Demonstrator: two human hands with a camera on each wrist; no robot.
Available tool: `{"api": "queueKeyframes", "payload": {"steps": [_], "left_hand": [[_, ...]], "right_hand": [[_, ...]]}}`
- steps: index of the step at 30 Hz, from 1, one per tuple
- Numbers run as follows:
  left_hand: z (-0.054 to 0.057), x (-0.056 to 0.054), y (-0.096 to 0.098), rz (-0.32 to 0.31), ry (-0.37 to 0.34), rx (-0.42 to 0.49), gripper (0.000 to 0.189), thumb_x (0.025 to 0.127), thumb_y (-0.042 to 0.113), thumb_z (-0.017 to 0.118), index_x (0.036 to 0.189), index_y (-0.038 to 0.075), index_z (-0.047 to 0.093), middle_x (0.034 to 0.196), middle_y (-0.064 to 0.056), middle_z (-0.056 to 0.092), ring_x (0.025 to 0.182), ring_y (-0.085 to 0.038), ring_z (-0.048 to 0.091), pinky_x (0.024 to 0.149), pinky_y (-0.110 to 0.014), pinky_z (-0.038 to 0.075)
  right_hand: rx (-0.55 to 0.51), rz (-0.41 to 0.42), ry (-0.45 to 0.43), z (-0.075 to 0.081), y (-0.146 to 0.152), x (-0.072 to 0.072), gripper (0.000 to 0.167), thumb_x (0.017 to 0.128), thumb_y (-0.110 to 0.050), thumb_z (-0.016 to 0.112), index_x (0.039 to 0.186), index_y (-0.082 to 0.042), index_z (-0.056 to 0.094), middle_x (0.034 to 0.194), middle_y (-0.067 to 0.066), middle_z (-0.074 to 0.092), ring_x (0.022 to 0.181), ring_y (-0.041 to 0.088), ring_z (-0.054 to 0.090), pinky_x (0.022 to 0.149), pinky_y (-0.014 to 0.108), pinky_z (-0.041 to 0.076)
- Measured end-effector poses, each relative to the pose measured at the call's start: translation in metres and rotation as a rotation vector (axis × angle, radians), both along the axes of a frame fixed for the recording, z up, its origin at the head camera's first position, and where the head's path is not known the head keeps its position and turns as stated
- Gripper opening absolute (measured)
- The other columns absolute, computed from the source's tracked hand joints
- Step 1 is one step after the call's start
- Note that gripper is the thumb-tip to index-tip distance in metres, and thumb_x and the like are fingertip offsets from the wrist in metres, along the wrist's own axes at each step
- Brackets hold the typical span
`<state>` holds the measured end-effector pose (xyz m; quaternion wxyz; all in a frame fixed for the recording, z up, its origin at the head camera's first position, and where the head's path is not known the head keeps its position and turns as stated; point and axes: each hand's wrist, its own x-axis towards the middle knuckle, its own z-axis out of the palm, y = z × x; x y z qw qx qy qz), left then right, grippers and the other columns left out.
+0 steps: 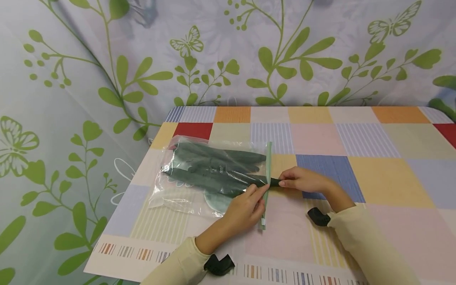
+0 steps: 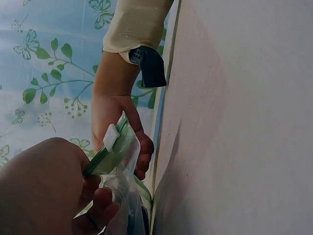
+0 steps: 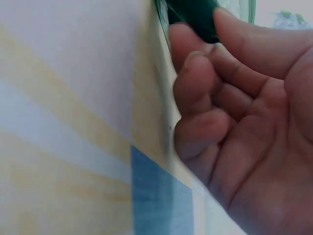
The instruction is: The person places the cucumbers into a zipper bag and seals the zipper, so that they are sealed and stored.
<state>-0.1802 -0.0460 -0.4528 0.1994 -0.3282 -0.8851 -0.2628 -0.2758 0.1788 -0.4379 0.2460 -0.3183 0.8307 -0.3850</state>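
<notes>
A clear zip bag (image 1: 167,202) with a green zip edge lies on the table, its mouth facing right. Inside are several long dark green cucumbers (image 1: 217,152). My left hand (image 1: 240,209) pinches the bag's mouth edge near its middle; the white slider (image 2: 111,137) sits at the near end of the zip. One cucumber (image 1: 274,182) pokes out through the mouth, and my right hand (image 1: 305,180) pinches its tip between thumb and fingers. In the right wrist view the rounded dark green tip (image 3: 200,22) shows between them, the other fingers curled below.
A patchwork-patterned cloth (image 1: 377,178) covers the table. Behind and to the left hangs a curtain (image 1: 213,47) with leaves and butterflies. A black piece (image 1: 318,217) is worn at the right cuff, another (image 1: 219,266) at the left.
</notes>
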Motion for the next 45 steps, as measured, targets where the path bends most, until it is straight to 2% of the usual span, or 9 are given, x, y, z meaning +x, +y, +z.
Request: {"api": "queueKeyframes", "payload": {"steps": [7, 16, 18, 23, 27, 32, 38, 41, 45], "left_hand": [[0.000, 0.001, -0.002, 0.003, -0.008, -0.017, 0.039, 0.082, 0.008, 0.055, 0.120, 0.005, 0.058, 0.077, 0.001, 0.045, 0.052, -0.003, 0.034, 0.047, -0.010, 0.027], [0.000, -0.001, -0.002, -0.002, 0.000, -0.018, 0.039, 0.081, 0.009, 0.055, 0.120, 0.004, 0.058, 0.075, 0.000, 0.043, 0.051, -0.004, 0.031, 0.047, -0.011, 0.025], [0.001, -0.001, -0.002, -0.006, -0.002, -0.015, 0.040, 0.081, 0.008, 0.055, 0.120, 0.004, 0.058, 0.076, 0.000, 0.044, 0.051, -0.004, 0.032, 0.047, -0.012, 0.026], [0.002, -0.002, -0.001, -0.022, -0.022, -0.004, 0.041, 0.081, 0.008, 0.056, 0.121, 0.003, 0.057, 0.081, 0.000, 0.048, 0.052, -0.004, 0.032, 0.047, -0.012, 0.027], [0.002, -0.002, -0.002, -0.021, -0.026, 0.009, 0.040, 0.081, 0.008, 0.056, 0.120, 0.003, 0.057, 0.082, -0.001, 0.048, 0.052, -0.003, 0.031, 0.047, -0.011, 0.026], [0.002, -0.002, -0.002, -0.019, -0.006, 0.016, 0.040, 0.081, 0.008, 0.056, 0.120, 0.002, 0.058, 0.083, -0.002, 0.049, 0.052, -0.002, 0.031, 0.047, -0.011, 0.027], [0.003, -0.002, -0.003, -0.011, -0.019, 0.015, 0.040, 0.081, 0.008, 0.055, 0.121, 0.002, 0.057, 0.103, -0.006, 0.057, 0.055, -0.006, 0.041, 0.050, -0.013, 0.035], [0.003, -0.003, -0.003, -0.011, -0.031, 0.025, 0.041, 0.082, 0.009, 0.055, 0.122, 0.003, 0.056, 0.094, -0.004, 0.055, 0.054, -0.004, 0.038, 0.050, -0.012, 0.033], [0.001, -0.003, -0.002, -0.018, -0.049, 0.044, 0.040, 0.082, 0.009, 0.055, 0.121, 0.003, 0.057, 0.078, 0.000, 0.044, 0.052, 0.000, 0.029, 0.047, -0.010, 0.026]], "right_hand": [[-0.113, -0.035, -0.079, -0.007, -0.011, -0.001, 0.027, 0.094, -0.018, 0.046, 0.088, 0.003, 0.062, 0.071, 0.005, 0.057, 0.054, 0.007, 0.045, 0.050, 0.022, 0.040], [-0.247, 0.002, -0.340, -0.014, -0.028, 0.004, 0.037, 0.099, -0.018, 0.032, 0.090, 0.011, 0.054, 0.066, 0.000, 0.054, 0.046, 0.005, 0.046, 0.040, 0.019, 0.035], [-0.270, -0.025, -0.373, -0.016, -0.033, 0.004, 0.036, 0.098, -0.016, 0.030, 0.086, 0.008, 0.054, 0.064, -0.001, 0.053, 0.044, 0.005, 0.044, 0.040, 0.018, 0.034], [-0.336, -0.160, -0.471, -0.019, -0.043, 0.002, 0.034, 0.096, -0.013, 0.030, 0.073, -0.004, 0.053, 0.056, -0.003, 0.051, 0.040, 0.005, 0.040, 0.039, 0.017, 0.033], [-0.345, -0.181, -0.560, -0.021, -0.052, 0.000, 0.030, 0.092, -0.010, 0.036, 0.070, -0.010, 0.056, 0.052, -0.006, 0.052, 0.038, 0.002, 0.041, 0.037, 0.015, 0.032], [-0.346, -0.192, -0.555, -0.021, -0.060, 0.001, 0.034, 0.093, -0.016, 0.040, 0.065, -0.013, 0.059, 0.046, -0.008, 0.049, 0.035, 0.001, 0.040, 0.035, 0.015, 0.030], [-0.328, -0.214, -0.525, -0.019, -0.065, 0.002, 0.035, 0.095, -0.025, 0.041, 0.069, -0.011, 0.060, 0.044, -0.008, 0.048, 0.034, 0.002, 0.038, 0.036, 0.017, 0.031], [-0.282, -0.233, -0.486, -0.018, -0.064, 0.002, 0.036, 0.095, -0.026, 0.041, 0.068, -0.009, 0.059, 0.045, -0.006, 0.049, 0.034, 0.003, 0.038, 0.035, 0.017, 0.031], [-0.212, -0.255, -0.416, -0.017, -0.059, 0.003, 0.035, 0.095, -0.017, 0.040, 0.067, -0.005, 0.056, 0.046, -0.004, 0.049, 0.034, 0.004, 0.039, 0.035, 0.018, 0.033]]}}
